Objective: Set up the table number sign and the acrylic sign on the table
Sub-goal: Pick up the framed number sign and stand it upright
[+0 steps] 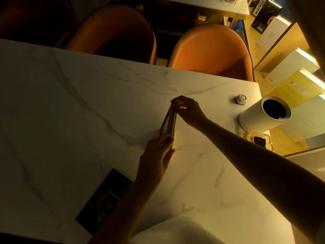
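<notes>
Acrylic sign (169,122) stood edge-up on worktop (88,103), pinched between both grips for steadying: right hand (189,110) closed at far end, left hand (156,155) clasped at near end.

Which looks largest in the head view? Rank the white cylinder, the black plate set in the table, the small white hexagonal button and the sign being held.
1. Black plate, though nearness to the camera inflates it.
2. White cylinder.
3. Sign, seen edge-on, so its size is unsure.
4. Hexagonal button.

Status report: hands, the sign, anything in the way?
Left hand and right hand grip the sign at opposite ends, edge-on over the table. White cylinder off right, clear.
</notes>
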